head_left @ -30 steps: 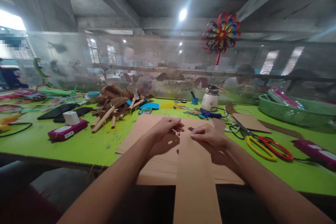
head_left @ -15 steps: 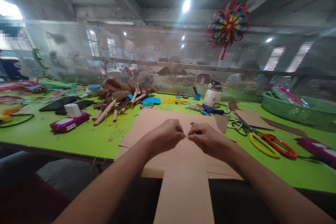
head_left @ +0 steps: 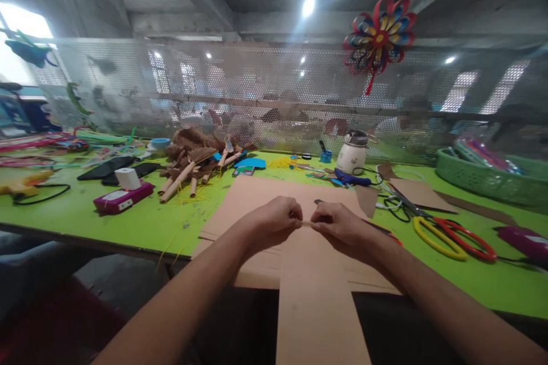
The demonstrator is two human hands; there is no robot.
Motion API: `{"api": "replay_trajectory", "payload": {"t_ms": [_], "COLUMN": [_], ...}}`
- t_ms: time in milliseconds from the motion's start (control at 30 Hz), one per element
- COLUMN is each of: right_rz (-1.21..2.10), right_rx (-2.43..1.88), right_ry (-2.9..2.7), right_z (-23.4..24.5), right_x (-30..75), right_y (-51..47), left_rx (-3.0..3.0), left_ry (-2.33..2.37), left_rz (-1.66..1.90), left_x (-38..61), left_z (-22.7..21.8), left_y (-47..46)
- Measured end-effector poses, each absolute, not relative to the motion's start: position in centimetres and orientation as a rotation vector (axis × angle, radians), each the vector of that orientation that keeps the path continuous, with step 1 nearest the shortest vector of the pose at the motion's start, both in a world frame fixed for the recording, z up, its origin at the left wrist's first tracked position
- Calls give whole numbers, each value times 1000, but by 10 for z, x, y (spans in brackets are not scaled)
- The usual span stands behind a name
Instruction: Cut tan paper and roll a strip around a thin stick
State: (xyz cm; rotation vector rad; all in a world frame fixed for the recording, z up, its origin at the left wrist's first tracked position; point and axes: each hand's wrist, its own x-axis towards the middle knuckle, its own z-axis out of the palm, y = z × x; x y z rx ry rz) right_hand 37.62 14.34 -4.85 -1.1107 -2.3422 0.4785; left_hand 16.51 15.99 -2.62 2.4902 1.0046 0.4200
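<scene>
A long strip of tan kraft paper [head_left: 319,296] runs from between my hands down over the table's front edge. My left hand [head_left: 280,217] is closed, its fingers pinching the left part of the strip's far edge. Closed on the right part of that edge is my right hand [head_left: 336,219]. Between the fingertips the edge looks narrowly curled or rolled. A dark pointed tip [head_left: 318,201] shows just beyond my right hand; its kind cannot be made out. Larger sheets of tan paper [head_left: 257,194] lie flat beneath both hands.
Scissors [head_left: 454,236] with yellow and red handles and a blue glue gun [head_left: 351,178] lie to the right. A white jar [head_left: 351,154] stands behind. Rolled paper tubes [head_left: 177,182] and a purple power strip [head_left: 124,198] are on the left. A green basket [head_left: 492,179] sits far right.
The whole view has shifted slightly, moving the scene to the right. My hands are a little further apart, showing more of the rolled edge. Both still pinch the strip.
</scene>
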Motion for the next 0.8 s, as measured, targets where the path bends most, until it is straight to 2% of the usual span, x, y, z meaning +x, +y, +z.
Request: {"api": "replay_trajectory", "payload": {"t_ms": [300, 467, 800], "right_rz": [337, 268, -136], "right_rx": [-1032, -942, -961], "right_ry": [-2301, -2339, -2632], "right_z": [-61, -61, -43], "right_x": [376, 376, 380], "right_y": [143, 142, 128], "left_rx": [2513, 2621, 2871], "left_ry": [1108, 1012, 875], "left_rz": [497, 589, 601], "left_x": [163, 161, 158], "left_z": [-32, -41, -36], "left_y": [153, 153, 138]}}
